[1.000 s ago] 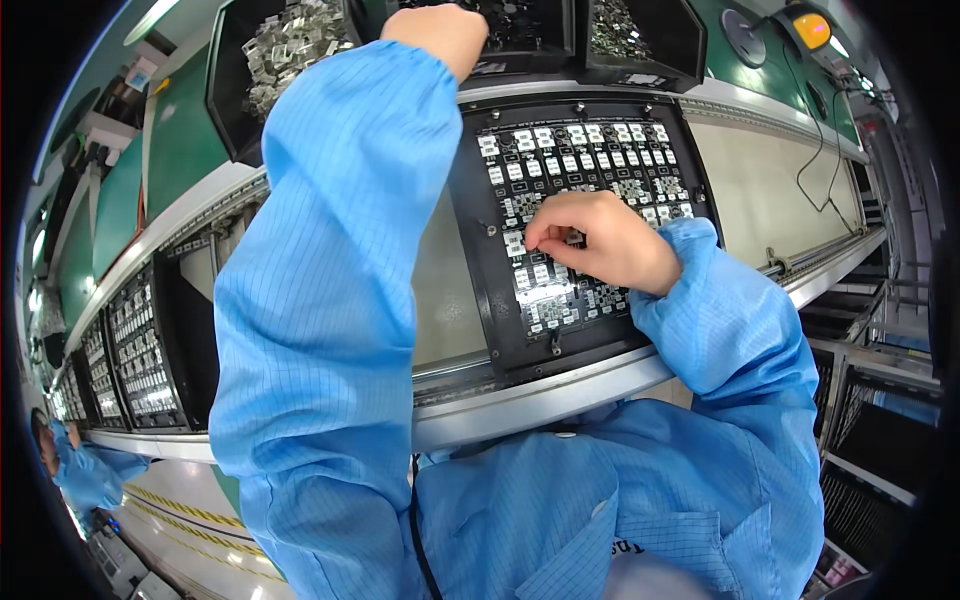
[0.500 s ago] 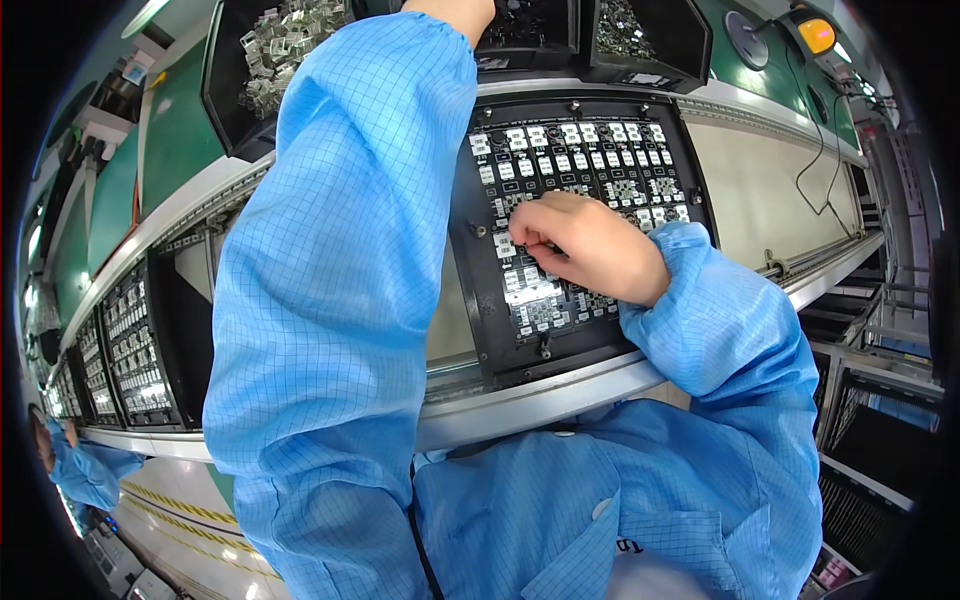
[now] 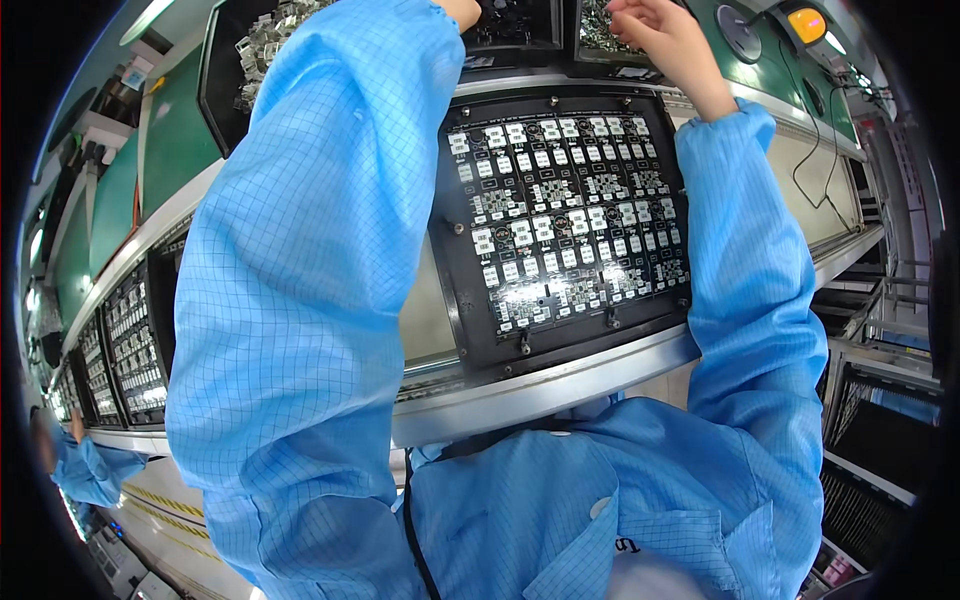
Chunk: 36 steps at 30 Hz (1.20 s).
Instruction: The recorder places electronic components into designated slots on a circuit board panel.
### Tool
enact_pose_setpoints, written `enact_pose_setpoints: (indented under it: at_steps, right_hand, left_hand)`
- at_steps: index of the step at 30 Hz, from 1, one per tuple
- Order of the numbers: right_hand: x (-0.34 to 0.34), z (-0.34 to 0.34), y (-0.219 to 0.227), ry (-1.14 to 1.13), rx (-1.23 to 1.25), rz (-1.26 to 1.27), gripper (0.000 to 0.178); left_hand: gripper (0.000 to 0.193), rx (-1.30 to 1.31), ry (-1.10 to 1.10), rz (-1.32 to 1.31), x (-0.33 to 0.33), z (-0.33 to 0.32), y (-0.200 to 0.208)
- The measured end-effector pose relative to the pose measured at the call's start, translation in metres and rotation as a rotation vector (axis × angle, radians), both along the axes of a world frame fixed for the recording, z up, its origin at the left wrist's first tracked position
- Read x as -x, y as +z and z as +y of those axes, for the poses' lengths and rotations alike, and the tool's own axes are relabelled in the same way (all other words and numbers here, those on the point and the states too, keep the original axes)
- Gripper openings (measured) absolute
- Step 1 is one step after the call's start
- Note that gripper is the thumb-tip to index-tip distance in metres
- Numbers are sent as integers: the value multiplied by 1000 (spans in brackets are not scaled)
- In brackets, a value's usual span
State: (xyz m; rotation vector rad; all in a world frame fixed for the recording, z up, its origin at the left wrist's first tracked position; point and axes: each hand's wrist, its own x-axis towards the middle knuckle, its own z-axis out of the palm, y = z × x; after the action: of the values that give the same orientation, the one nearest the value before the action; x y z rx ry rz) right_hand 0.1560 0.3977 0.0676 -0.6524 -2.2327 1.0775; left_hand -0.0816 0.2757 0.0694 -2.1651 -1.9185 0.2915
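The right hand point(image 3: 672, 45), fingers partly curled, was positioned over the small-parts bin point(image 3: 590, 66); its grip on any part could not be determined. The left hand point(image 3: 462, 11), cropped at the upper edge, was beside the black-component bin point(image 3: 525, 58); its state could not be determined. The populated circuit board panel point(image 3: 568, 218) lay in its black carrier point(image 3: 472, 325), bodyward of both hands.

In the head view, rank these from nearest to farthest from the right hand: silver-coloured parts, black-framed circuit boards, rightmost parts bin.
1. Rightmost parts bin, at the right hand.
2. Black-framed circuit boards, toward the person's body.
3. Silver-coloured parts, at upper left.
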Motion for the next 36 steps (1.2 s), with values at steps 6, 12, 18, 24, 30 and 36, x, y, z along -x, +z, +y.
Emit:
enact_pose_setpoints:
  at_steps: [6,12,18,24,30,36]
  right_hand:
    - [14,29,-29,191,-249,-455,24]
    - [14,23,-9,471,-335,-134,18]
    - [17,-2,1,76,-548,-328,11]
    - [2,-1,-2,199,-162,114,16]
    - [5,-2,-9,-34,-330,-15,15]
    - [-5,12,-20,-35,-197,140,14]
  left_hand:
    - [16,-183,-37,-538,-17,-30,53]
    - [21,-100,-31,-1292,-50,-100,30]
    - [28,-85,131,-1576,-82,-170,-16]
    - [21,68,320,-1751,-90,-191,-23]
    - [21,63,379,-1835,-98,-190,-20]
    - [18,-63,136,-1442,-104,-184,-20]
